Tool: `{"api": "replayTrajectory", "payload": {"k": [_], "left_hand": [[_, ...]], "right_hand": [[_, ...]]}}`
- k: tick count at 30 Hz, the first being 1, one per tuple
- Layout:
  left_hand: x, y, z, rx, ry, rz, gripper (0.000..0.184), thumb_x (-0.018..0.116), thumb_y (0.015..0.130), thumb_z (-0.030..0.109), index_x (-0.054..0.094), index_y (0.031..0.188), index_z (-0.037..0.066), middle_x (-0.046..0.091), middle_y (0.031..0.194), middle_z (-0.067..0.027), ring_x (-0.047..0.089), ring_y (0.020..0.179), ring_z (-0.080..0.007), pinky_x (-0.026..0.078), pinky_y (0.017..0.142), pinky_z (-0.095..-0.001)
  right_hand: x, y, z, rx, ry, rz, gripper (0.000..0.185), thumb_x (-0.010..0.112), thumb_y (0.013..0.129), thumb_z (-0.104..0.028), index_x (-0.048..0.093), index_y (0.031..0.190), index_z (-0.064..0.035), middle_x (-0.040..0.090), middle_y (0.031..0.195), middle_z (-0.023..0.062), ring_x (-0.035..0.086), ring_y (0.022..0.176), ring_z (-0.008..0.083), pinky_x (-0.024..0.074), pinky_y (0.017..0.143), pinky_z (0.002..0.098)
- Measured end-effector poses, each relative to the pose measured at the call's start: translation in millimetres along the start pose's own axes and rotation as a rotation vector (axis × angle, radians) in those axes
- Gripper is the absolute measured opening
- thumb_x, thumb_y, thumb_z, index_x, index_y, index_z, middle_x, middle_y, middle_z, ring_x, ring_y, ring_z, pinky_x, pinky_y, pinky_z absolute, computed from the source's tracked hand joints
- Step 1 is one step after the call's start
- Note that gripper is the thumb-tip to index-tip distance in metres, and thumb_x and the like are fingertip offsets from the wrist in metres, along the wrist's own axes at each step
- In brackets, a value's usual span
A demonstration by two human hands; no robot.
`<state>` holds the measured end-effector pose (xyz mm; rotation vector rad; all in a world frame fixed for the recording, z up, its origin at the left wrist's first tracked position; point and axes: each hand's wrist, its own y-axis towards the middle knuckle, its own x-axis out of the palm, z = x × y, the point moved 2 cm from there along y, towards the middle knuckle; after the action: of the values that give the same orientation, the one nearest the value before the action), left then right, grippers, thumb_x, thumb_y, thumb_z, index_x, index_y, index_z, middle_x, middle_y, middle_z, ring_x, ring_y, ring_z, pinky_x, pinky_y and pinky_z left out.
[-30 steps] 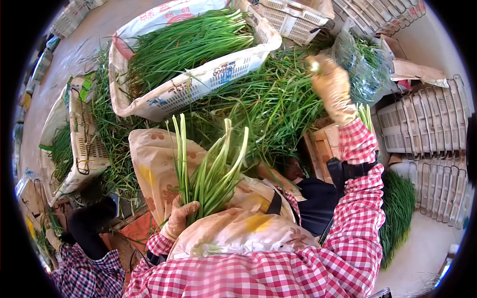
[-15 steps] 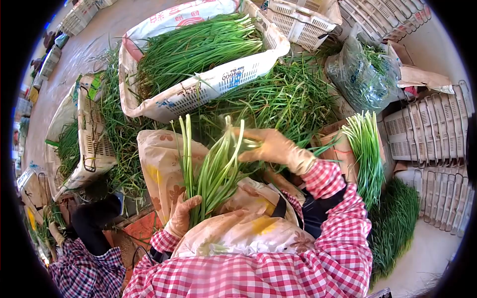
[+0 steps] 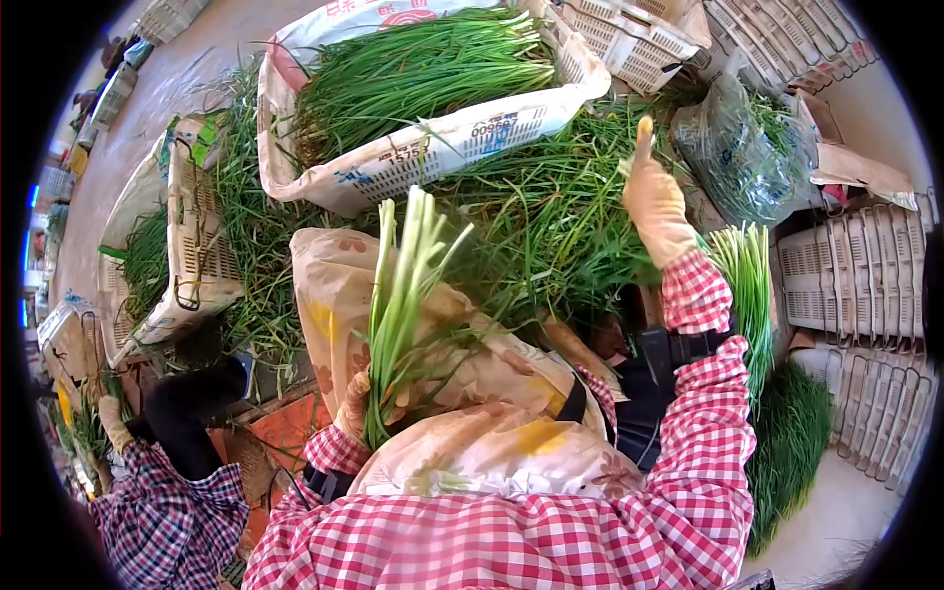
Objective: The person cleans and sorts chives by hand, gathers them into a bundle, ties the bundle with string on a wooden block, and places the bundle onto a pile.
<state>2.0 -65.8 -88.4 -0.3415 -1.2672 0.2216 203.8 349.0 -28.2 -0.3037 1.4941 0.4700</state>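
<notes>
My gloved left hand is wrapped round a bunch of green stalks, pale ends up, above my flowered apron. Off to the right, my gloved right hand is raised over the loose green leaves, one finger pointing up and the others curled; whether it holds anything small is unclear. Near my right forearm stands an upright bundle of stalks with whitish tops. Beyond my lap, a white crate holds many green stalks laid flat.
Darker greens lie at lower right, beside stacked crates. A clear plastic bag of leaves stands at upper right. Another crate is at left. A co-worker's checked sleeve and gloved hand show at lower left.
My right hand came in to the bunch's tops, then swung back out to the right over the loose leaves. The bunch in my left hand looks thinner and more upright. The view has shifted slightly.
</notes>
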Motion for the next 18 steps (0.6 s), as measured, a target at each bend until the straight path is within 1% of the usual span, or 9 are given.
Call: {"api": "replayTrajectory", "payload": {"k": [1,3,4,5,6,8,11,16,18], "left_hand": [[-3.3,0.3,1.8,0.01,-0.019,-0.025,0.068,0.076,0.07,0.037,0.048,0.121,0.001,0.063,0.085,-0.0128,0.06,0.061,-0.0196,0.047,0.042,-0.0249],[-9.2,-0.3,4.4,0.032,-0.056,-0.084,0.066,0.075,0.07,0.035,0.049,0.119,0.0,0.063,0.084,-0.0135,0.059,0.059,-0.0196,0.046,0.041,-0.025],[-11.5,0.7,5.7,0.043,-0.067,-0.117,0.064,0.075,0.071,0.035,0.049,0.118,0.0,0.063,0.083,-0.0139,0.059,0.057,-0.0197,0.046,0.04,-0.0251],[-12.8,0.2,6.3,0.052,-0.072,-0.149,0.063,0.075,0.071,0.034,0.05,0.117,0.0,0.063,0.082,-0.0142,0.058,0.056,-0.0197,0.045,0.039,-0.0251],[-12.7,2.1,6.8,0.06,-0.073,-0.186,0.062,0.075,0.071,0.033,0.05,0.116,-0.001,0.063,0.082,-0.0146,0.058,0.055,-0.0197,0.045,0.039,-0.0251],[-10.7,4.9,6.7,0.072,-0.067,-0.261,0.059,0.074,0.071,0.031,0.051,0.115,-0.001,0.063,0.08,-0.0153,0.057,0.052,-0.0198,0.044,0.037,-0.0252],[-1.9,6.5,5.5,0.025,-0.024,-0.219,0.058,0.073,0.071,0.029,0.051,0.115,-0.002,0.064,0.079,-0.0168,0.057,0.05,-0.0207,0.044,0.036,-0.0256],[28.3,4.3,12.2,-0.091,0.09,-0.013,0.068,0.071,0.07,0.029,0.046,0.125,-0.002,0.064,0.095,-0.0167,0.064,0.067,-0.0223,0.053,0.05,-0.0283],[42.0,5.4,14.3,-0.065,0.156,0.102,0.07,0.07,0.07,0.032,0.046,0.126,-0.002,0.063,0.101,-0.0147,0.064,0.075,-0.0209,0.055,0.059,-0.0293]], "right_hand": [[-7.1,-10.2,-11.4,-0.078,0.04,0.024,0.085,0.053,0.082,-0.003,-0.006,0.144,-0.0038,0.06,0.066,0.0163,0.06,0.051,0.0228,0.0499,0.045,0.0345],[1.8,-23.9,-24.3,-0.248,0.438,0.094,0.039,0.052,0.087,-0.013,0.049,0.123,0.0021,0.065,0.083,0.0186,0.066,0.068,0.0264,0.0547,0.059,0.0371],[-47.4,-37.6,-57.0,0.012,0.524,-0.267,0.028,0.055,0.088,-0.02,0.061,0.109,-0.0013,0.066,0.09,0.0168,0.066,0.076,0.0252,0.0548,0.07,0.0345],[-30.5,-43.1,-66.4,0.123,0.752,-0.502,0.025,0.063,0.086,-0.023,0.066,0.108,-0.0126,0.069,0.094,0.0091,0.064,0.079,0.0133,0.0522,0.066,0.0277],[-24.0,-52.9,-78.2,0.085,1.163,-0.591,0.023,0.061,0.088,-0.027,0.067,0.105,-0.0139,0.068,0.098,0.0053,0.06,0.07,0.0086,0.0501,0.063,0.0249],[-38.2,-66.6,-117.9,-0.214,1.119,-0.736,0.027,0.06,0.089,-0.024,0.065,0.111,-0.0091,0.068,0.098,0.0052,0.057,0.07,0.0076,0.0475,0.062,0.0221],[-44.4,-69.3,-144.1,-0.062,1.67,-0.784,0.029,0.059,0.089,-0.019,0.062,0.117,-0.0099,0.066,0.086,0.002,0.047,0.053,0.0025,0.0371,0.045,0.0158],[-55.7,-61.7,-152.0,0.265,1.473,-0.84,0.021,0.057,0.087,-0.008,0.066,0.105,-0.0105,0.062,0.074,0.0023,0.046,0.046,0.0068,0.0337,0.038,0.0178],[-70.8,-46.5,-125.7,0.078,1.208,-0.364,0.022,0.051,0.093,-0.027,0.067,0.094,-0.0115,0.063,0.072,0.0003,0.047,0.051,0.004,0.035,0.04,0.0191]]}}
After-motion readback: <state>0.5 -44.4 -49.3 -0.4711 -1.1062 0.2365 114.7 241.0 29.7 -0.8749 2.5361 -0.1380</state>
